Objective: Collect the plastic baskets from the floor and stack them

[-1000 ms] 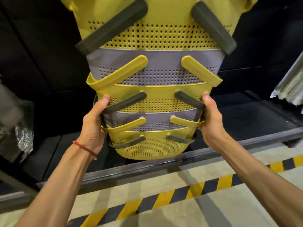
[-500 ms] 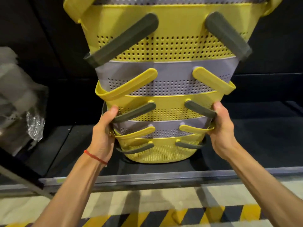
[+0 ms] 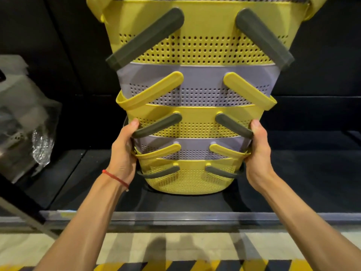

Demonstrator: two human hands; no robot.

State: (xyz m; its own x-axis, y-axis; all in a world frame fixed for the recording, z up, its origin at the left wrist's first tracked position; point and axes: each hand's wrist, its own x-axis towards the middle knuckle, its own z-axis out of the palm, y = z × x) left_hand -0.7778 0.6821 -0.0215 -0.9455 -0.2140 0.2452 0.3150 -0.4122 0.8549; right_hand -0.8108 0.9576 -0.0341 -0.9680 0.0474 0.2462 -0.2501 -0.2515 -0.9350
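One nested stack of baskets [image 3: 195,98] rises over the dark platform [image 3: 297,184]: three yellow, two lilac, plus a sixth rim at the top. The left hand [image 3: 123,153] and right hand [image 3: 257,151] grip its lower sides.

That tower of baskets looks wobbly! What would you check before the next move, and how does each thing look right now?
1. Left grip holds one side of the basket stack: ok.
2. Right grip holds the opposite side at a similar height: ok.
3. Baskets nested straight, none sticking out sideways: ok.
4. Bottom basket resting fully on the black shelf: cannot tell; it is on it or just above it.
5. Top of the stack steady: cannot tell; it runs out of the picture.
6. Wrapped bundle on the left stands apart from the stack: ok.
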